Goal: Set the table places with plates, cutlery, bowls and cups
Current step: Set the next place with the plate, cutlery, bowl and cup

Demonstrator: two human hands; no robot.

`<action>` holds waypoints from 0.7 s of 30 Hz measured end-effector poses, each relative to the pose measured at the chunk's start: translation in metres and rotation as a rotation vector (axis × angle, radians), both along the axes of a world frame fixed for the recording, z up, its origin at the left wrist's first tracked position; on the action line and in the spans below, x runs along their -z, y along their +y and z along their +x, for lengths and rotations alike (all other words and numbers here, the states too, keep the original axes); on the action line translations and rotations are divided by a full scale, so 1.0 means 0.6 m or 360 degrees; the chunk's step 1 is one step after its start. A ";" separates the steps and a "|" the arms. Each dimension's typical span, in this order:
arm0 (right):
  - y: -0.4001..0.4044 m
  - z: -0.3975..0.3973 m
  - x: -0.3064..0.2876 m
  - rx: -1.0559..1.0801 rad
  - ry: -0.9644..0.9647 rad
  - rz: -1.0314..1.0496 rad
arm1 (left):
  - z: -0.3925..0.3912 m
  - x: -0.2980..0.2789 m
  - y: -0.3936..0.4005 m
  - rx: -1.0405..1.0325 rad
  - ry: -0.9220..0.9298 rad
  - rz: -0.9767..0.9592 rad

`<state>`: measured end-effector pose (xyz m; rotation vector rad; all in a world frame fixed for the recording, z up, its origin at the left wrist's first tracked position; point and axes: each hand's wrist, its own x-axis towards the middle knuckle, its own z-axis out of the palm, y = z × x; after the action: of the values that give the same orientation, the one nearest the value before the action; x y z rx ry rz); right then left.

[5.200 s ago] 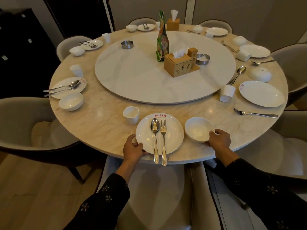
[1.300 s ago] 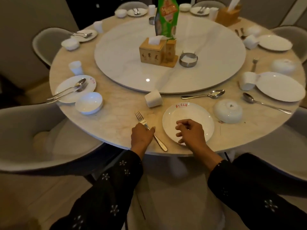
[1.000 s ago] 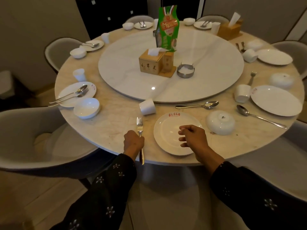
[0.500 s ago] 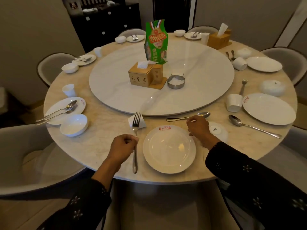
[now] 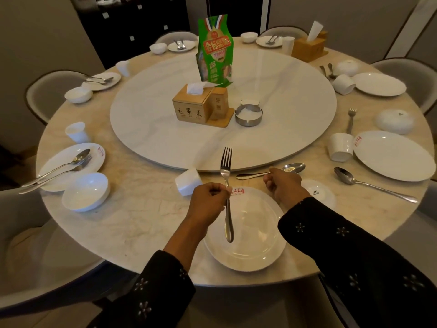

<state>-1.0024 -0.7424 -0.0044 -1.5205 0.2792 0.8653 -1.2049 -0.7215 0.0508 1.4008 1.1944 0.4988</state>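
Note:
A white plate (image 5: 250, 242) with a red mark sits at the near table edge. My left hand (image 5: 208, 202) is shut on a fork (image 5: 226, 166), holding it in the air over the plate's left part, tines pointing away from me. My right hand (image 5: 283, 185) is beyond the plate, fingers curled over the handle of a spoon (image 5: 294, 167) that lies on the table. An upside-down white bowl (image 5: 319, 192) rests right of that hand. A white cup (image 5: 188, 183) lies on its side left of the plate.
The big turntable (image 5: 153, 129) carries a tissue box (image 5: 191, 107), a green bag (image 5: 215, 48) and an ashtray (image 5: 248, 114). The left place has a plate with cutlery (image 5: 71, 164) and a bowl (image 5: 86, 191). The right place has a plate (image 5: 392, 155), spoon (image 5: 371, 184) and cup (image 5: 340, 146).
My left hand picked the fork up off the table and carried it right, over the plate. My right hand left the plate and reached forward onto the spoon.

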 end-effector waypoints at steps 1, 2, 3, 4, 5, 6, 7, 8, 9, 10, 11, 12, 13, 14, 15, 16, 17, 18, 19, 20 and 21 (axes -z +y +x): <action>0.005 0.000 0.002 0.0027 0.0011 -0.0005 | 0.000 0.001 0.001 0.0005 -0.0006 -0.0009; 0.010 0.000 0.002 0.0051 0.0015 -0.0018 | -0.001 0.003 0.002 0.0009 -0.0013 -0.0016; 0.015 0.000 0.004 0.0074 0.0015 -0.0033 | -0.002 0.005 0.003 0.0010 -0.0019 -0.0024; 0.018 0.000 0.006 0.0094 0.0013 -0.0052 | -0.003 0.006 0.004 0.0010 -0.0026 -0.0032; 0.021 0.000 0.008 0.0104 0.0012 -0.0072 | -0.005 0.006 0.005 0.0011 -0.0029 -0.0038; 0.024 0.000 0.011 0.0111 0.0008 -0.0086 | -0.007 0.007 0.006 0.0012 -0.0030 -0.0043; 0.026 0.000 0.013 0.0120 -0.0004 -0.0096 | -0.009 0.009 0.008 0.0012 -0.0030 -0.0046; 0.028 0.001 0.014 0.0124 -0.0021 -0.0112 | -0.012 0.010 0.009 0.0012 -0.0034 -0.0051; 0.031 0.001 0.015 0.0124 -0.0039 -0.0127 | -0.016 0.012 0.010 0.0013 -0.0045 -0.0059; 0.033 0.001 0.017 0.0122 -0.0052 -0.0136 | -0.020 0.014 0.011 0.0013 -0.0059 -0.0067; 0.035 0.001 0.018 0.0127 -0.0065 -0.0140 | -0.024 0.016 0.012 0.0012 -0.0071 -0.0075; 0.037 0.001 0.017 0.0137 -0.0078 -0.0153 | -0.029 0.019 0.014 0.0010 -0.0074 -0.0078; 0.038 0.000 0.017 0.0149 -0.0086 -0.0171 | -0.033 0.021 0.015 0.0006 -0.0070 -0.0078; 0.038 0.000 0.016 0.0166 -0.0088 -0.0182 | -0.037 0.022 0.017 0.0003 -0.0069 -0.0078; 0.039 -0.001 0.015 0.0179 -0.0092 -0.0184 | -0.040 0.023 0.019 0.0001 -0.0074 -0.0083; 0.038 -0.002 0.014 0.0185 -0.0100 -0.0181 | -0.042 0.022 0.021 -0.0002 -0.0081 -0.0093; 0.037 -0.004 0.012 0.0192 -0.0117 -0.0187 | -0.043 0.021 0.022 -0.0002 -0.0082 -0.0102; 0.033 -0.007 0.010 0.0192 -0.0134 -0.0197 | -0.044 0.019 0.022 0.0003 -0.0078 -0.0105; 0.029 -0.011 0.006 0.0191 -0.0153 -0.0199 | -0.044 0.018 0.023 0.0011 -0.0073 -0.0104; 0.025 -0.014 0.002 0.0192 -0.0173 -0.0193 | -0.044 0.016 0.022 0.0019 -0.0069 -0.0103; 0.020 -0.017 -0.003 0.0195 -0.0201 -0.0179 | -0.043 0.015 0.021 0.0023 -0.0068 -0.0104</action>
<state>-1.0126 -0.7301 -0.0027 -1.6378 0.3293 0.6629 -1.2307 -0.7089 0.0420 1.3358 1.1557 0.4734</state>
